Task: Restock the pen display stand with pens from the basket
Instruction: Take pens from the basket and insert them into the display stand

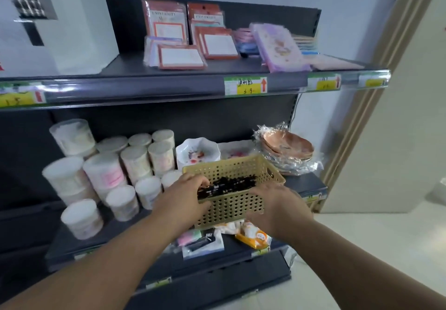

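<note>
Beige perforated basket (231, 207), centre frame before the shelf (67, 244), contains a heap of dark pens (229, 185). Left hand (185, 196) curls over its left rim; right hand (277, 211) clasps its near right corner.

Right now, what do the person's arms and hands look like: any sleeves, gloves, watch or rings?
Both forearms are bare to the frame's edge; no sleeve shows. The left hand and right hand are ungloved. No watch, bracelet or ring shows on the visible parts, though the picture is slightly blurred.
</note>
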